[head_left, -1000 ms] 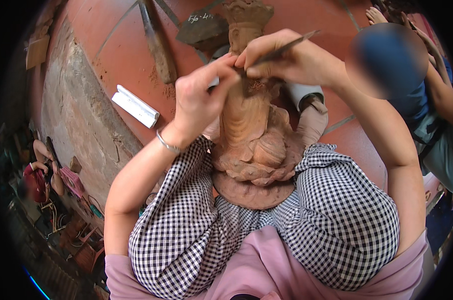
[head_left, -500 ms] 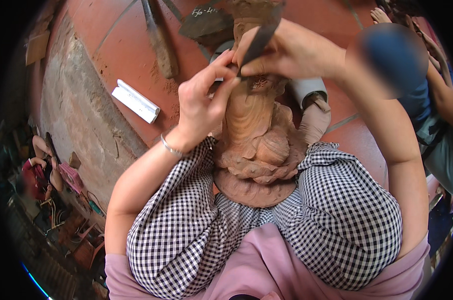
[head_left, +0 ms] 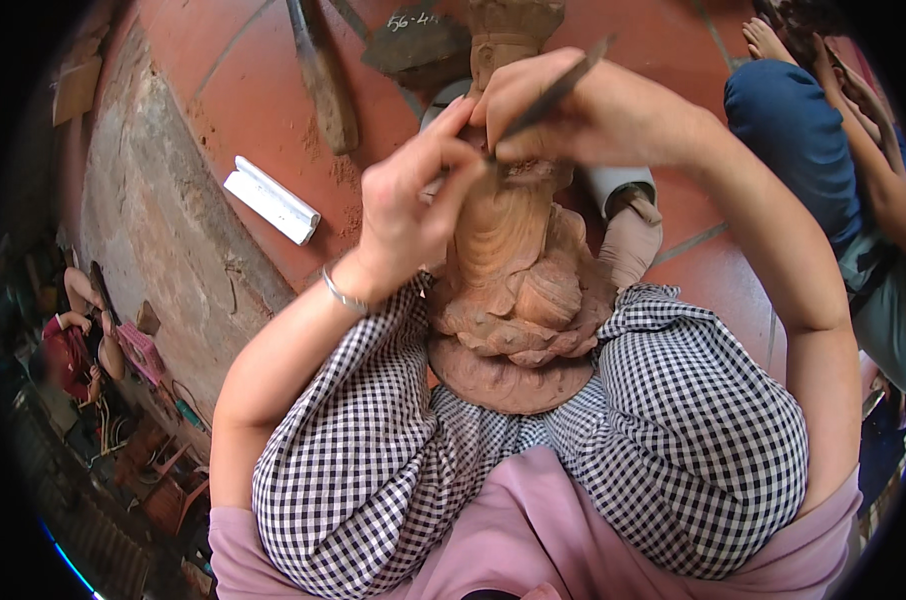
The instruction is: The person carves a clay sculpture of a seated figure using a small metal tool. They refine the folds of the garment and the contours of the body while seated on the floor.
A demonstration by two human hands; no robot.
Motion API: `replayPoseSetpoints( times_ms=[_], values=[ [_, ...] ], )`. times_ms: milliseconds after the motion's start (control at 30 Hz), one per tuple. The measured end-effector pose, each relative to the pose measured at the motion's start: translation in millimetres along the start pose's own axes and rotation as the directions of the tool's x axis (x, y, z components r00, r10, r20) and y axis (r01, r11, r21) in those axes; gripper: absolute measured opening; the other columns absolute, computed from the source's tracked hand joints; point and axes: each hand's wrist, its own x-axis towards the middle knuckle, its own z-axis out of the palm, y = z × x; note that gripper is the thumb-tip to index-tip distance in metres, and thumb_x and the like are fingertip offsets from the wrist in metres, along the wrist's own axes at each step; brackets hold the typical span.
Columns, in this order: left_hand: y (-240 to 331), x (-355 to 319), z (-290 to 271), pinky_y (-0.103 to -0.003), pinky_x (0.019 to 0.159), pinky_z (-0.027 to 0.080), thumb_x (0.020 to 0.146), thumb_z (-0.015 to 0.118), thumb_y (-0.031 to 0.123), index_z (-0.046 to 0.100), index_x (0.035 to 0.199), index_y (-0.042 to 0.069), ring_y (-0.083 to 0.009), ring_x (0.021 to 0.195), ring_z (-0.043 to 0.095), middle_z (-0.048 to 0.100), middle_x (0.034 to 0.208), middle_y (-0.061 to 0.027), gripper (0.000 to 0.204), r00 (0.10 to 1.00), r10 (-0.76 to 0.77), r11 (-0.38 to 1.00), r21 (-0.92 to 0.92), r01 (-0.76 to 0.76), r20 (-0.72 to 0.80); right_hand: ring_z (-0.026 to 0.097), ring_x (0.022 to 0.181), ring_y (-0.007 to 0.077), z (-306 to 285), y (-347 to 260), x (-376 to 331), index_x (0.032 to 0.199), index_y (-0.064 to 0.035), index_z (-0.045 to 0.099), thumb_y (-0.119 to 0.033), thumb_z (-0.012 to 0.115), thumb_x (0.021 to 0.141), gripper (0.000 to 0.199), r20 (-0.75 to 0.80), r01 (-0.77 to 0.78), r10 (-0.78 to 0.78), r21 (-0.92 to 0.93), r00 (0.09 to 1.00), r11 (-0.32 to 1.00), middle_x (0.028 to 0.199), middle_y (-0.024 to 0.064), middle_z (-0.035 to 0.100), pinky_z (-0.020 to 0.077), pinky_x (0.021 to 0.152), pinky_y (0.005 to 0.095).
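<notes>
A reddish-brown carved wooden statue [head_left: 503, 240], with draped folds and a petalled round base, lies between my legs, its base toward me. My right hand [head_left: 548, 110] is closed round a dark flat carving blade [head_left: 553, 95], its lower tip down at the carving. My left hand [head_left: 413, 190], with a silver bangle on the wrist, is bent closed beside that tip. Its thumb and forefinger come close to the blade, slightly blurred. What the left fingers grip is hidden. Both hands cover the statue's middle.
A wooden-handled tool [head_left: 331, 110] and a folded white paper [head_left: 271, 203] lie on the red tiles at left. A dark block [head_left: 413, 50] sits beyond the hands. Another person's blue-clad knee [head_left: 788, 115] is close at right; someone else [head_left: 68, 350] sits far left.
The dark blade has tipped to the right and lower, turned more edge-on. My right hand has rolled with it and shifted slightly. The statue stays in place.
</notes>
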Motion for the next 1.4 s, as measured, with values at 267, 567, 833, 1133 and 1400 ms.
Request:
replayPoseSetpoints(
  times_ms=[267,567,833,1133,1400],
  values=[
    [-2,20,-2,-0.033,0.085,0.059,0.084,0.073,-0.001,0.066,0.093,-0.002,-0.0336,0.11,0.07,0.069,0.121,-0.0229,0.011,0.999,-0.033,0.999,0.005,0.033,0.018,0.067,0.099,0.0201,-11,4,-3,0.103,0.001,0.071,-0.006,0.074,0.087,0.017,0.04,-0.182,0.179,0.146,0.983,0.972,0.104,0.0076,0.072,0.0552,0.086,0.0321],
    [-7,23,-1,-0.034,0.081,0.059,0.083,0.074,0.0,0.068,0.093,0.001,-0.0309,0.103,0.073,0.073,0.114,-0.0176,0.012,1.0,-0.011,0.999,0.045,0.011,-0.004,0.067,0.099,0.0185,-7,7,-4,0.108,-0.0008,0.073,-0.009,0.073,0.089,0.021,0.006,-0.229,0.232,0.188,0.973,0.955,0.102,0.0079,0.073,0.0552,0.085,0.0333],
    [-5,26,-1,-0.035,0.087,0.058,0.083,0.074,0.0,0.067,0.092,-0.001,-0.0318,0.105,0.072,0.071,0.117,-0.0199,0.011,0.999,-0.01,1.0,0.023,0.009,0.039,0.068,0.1,0.0213,-4,14,-8,0.107,-0.0011,0.073,-0.006,0.072,0.09,0.019,-0.016,-0.2,0.207,0.183,0.978,0.963,0.104,0.008,0.072,0.0549,0.087,0.0341],
    [-7,13,2,-0.034,0.086,0.058,0.083,0.075,0.0,0.066,0.091,0.0,-0.0325,0.11,0.07,0.071,0.116,-0.023,0.011,0.999,0.046,0.998,0.053,-0.046,-0.002,0.066,0.098,0.0187,6,12,-15,0.105,-0.0002,0.071,-0.007,0.07,0.092,0.015,-0.053,-0.08,0.085,0.094,0.995,0.992,0.106,0.0089,0.07,0.0533,0.086,0.0327],
    [-5,5,-2,-0.037,0.095,0.056,0.083,0.073,-0.002,0.066,0.092,-0.002,-0.0339,0.117,0.067,0.069,0.121,-0.0217,0.011,0.997,0.057,0.995,0.082,-0.062,0.052,0.064,0.102,0.0219,17,4,-23,0.1,-0.0011,0.07,-0.011,0.073,0.089,0.015,-0.091,-0.064,0.06,-0.036,0.994,0.997,0.107,0.0103,0.066,0.0516,0.088,0.0348]
  ],
)
